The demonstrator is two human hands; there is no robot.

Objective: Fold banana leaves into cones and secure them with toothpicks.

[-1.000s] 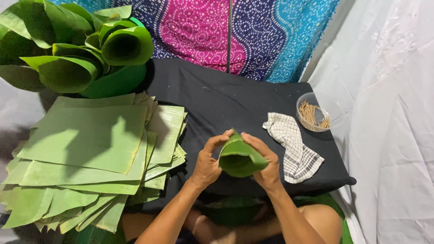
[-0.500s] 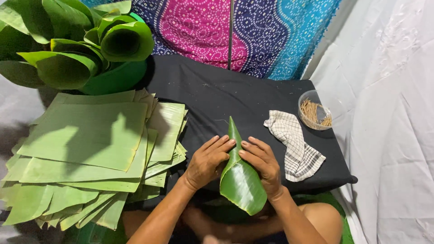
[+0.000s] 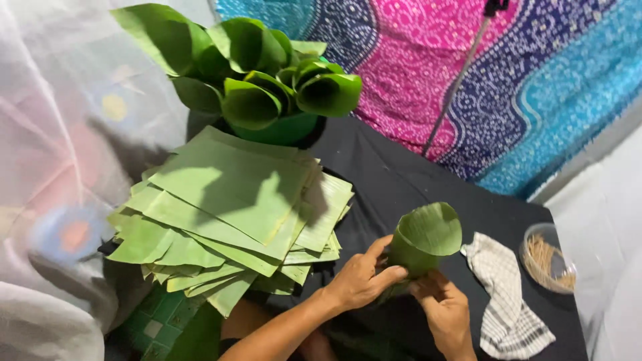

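Observation:
Both my hands hold a green banana leaf rolled into a cone above a black cloth-covered table. My left hand grips the cone's lower left side, fingers wrapped across it. My right hand pinches its narrow bottom end from below. The cone's wide mouth tilts up and to the right.
A stack of flat cut banana leaves lies to the left. Behind it a green tub holds several rolled leaf cones. A checked cloth and a clear bowl of thin wooden sticks sit at the right. A patterned fabric hangs behind.
The leaf went from a flatter folded piece pressed between my hands to a raised, open-mouthed cone. The view has swung left and closer.

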